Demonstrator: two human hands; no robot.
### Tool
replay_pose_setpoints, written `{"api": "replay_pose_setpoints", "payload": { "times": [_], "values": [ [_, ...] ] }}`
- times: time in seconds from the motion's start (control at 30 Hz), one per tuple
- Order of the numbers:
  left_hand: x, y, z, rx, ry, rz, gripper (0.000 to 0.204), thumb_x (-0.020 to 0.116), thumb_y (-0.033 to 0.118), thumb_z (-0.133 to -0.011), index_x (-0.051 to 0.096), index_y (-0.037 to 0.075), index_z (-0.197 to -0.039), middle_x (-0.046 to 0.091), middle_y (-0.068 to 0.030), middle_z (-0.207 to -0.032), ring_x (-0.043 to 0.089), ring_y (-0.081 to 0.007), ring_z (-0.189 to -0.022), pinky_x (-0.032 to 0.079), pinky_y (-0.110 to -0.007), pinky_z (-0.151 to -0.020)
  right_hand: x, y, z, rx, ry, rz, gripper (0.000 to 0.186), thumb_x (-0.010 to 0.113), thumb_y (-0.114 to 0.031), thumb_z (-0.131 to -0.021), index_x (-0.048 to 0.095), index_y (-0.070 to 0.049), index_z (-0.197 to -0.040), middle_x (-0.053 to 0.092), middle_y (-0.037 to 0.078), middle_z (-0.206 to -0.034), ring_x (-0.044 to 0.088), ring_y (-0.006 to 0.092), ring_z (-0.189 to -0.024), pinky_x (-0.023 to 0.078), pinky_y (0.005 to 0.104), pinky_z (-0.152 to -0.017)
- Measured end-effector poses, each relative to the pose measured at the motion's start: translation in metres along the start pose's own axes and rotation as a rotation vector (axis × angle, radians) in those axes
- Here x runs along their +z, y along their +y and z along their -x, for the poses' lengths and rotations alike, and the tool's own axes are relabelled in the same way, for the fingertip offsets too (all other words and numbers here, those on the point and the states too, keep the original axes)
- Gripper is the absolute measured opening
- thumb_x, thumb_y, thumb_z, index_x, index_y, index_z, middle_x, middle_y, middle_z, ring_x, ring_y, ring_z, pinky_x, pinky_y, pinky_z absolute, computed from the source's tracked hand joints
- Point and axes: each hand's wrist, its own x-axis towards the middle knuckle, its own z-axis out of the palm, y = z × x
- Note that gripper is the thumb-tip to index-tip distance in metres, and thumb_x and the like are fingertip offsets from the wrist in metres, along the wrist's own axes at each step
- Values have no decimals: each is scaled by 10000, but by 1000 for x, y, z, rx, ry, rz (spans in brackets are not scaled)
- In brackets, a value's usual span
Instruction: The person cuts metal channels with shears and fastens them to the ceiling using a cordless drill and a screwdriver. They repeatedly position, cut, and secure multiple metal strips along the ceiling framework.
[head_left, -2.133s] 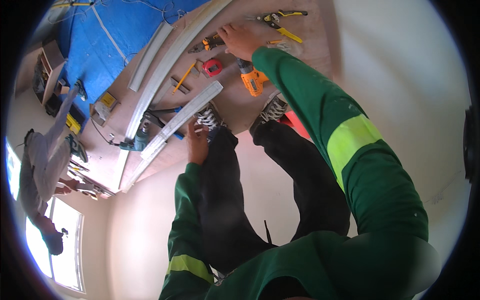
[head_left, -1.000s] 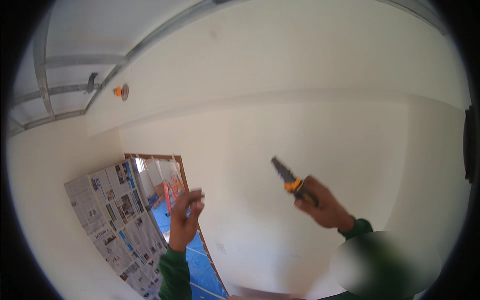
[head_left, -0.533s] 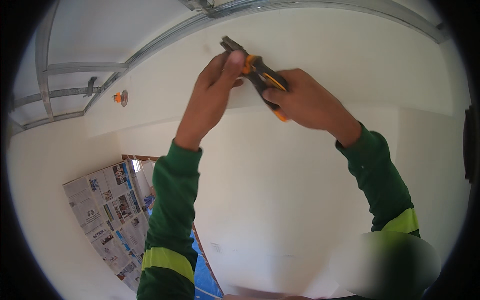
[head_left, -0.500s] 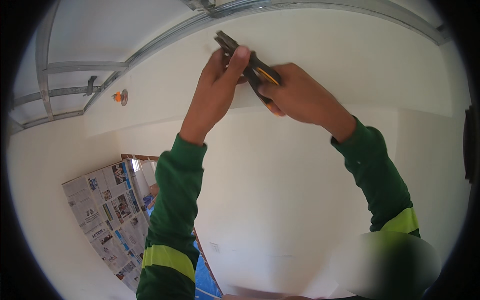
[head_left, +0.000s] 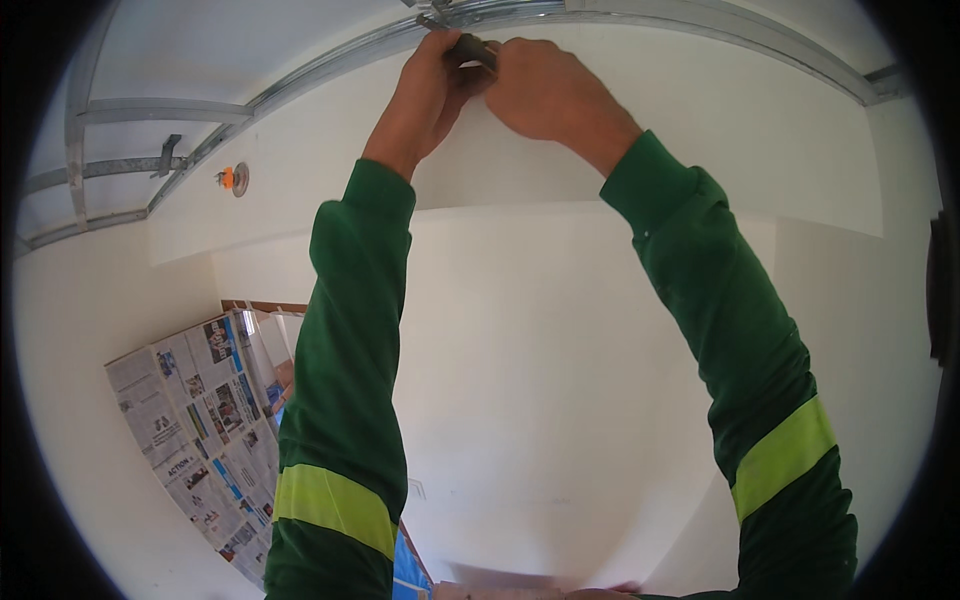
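Note:
Both my arms reach up to the metal ceiling track [head_left: 345, 62] at the top of the view. Dark-handled pliers [head_left: 474, 49] sit between my hands, their head by the track and a small metal bracket [head_left: 432, 20]. My right hand [head_left: 555, 92] is closed round the handles and hides most of them. Around the head end of the pliers, the fingers of my left hand [head_left: 418, 95] are closed. Whether the jaws grip anything cannot be seen.
Steel framing [head_left: 165, 112] runs across the ceiling at upper left. An orange fitting [head_left: 228, 178] in a round plate is on the white wall [head_left: 560, 330]. A newspaper-covered panel [head_left: 195, 430] stands at lower left, with blue sheeting [head_left: 408, 565] near it. Something dark [head_left: 938, 290] hangs at the right edge.
Both hands and the pliers have moved up to the ceiling track. The pliers were fully visible below it before; now my hands cover much of them.

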Motion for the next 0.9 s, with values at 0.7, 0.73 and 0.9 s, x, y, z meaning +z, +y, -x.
{"api": "replay_pose_setpoints", "payload": {
  "times": [0.7, 0.73, 0.9],
  "values": [
    [11, -6, -21, 200, -23, -296, 476, 370, 222, -1201, 536, -136, -1468, 617, -225, -1474, 611, -309, -1357, 467, -421, -1222, 14, 46, -27, -196, 418, 365, 263, 668, -149, -977, 704, 72, -1115, 701, 275, -1118, 714, 418, -1075, 582, 592, -878],
    [11, -6, -21, 187, -5, -214, 463, 371, 220, -1197, 554, -137, -1427, 629, -220, -1441, 630, -302, -1321, 483, -413, -1211, 12, 47, -27, -206, 438, 452, 248, 657, -171, -1004, 719, 41, -1116, 717, 250, -1102, 697, 393, -1100, 546, 618, -912],
    [14, -11, -18, 131, 46, -40, 450, 365, 213, -1190, 601, -138, -1345, 670, -217, -1362, 665, -288, -1257, 520, -407, -1185, 24, 46, -18, -284, 531, 484, 287, 704, -154, -945, 680, 84, -1103, 709, 250, -1065, 740, 450, -1046, 633, 578, -812]
  ]
}}
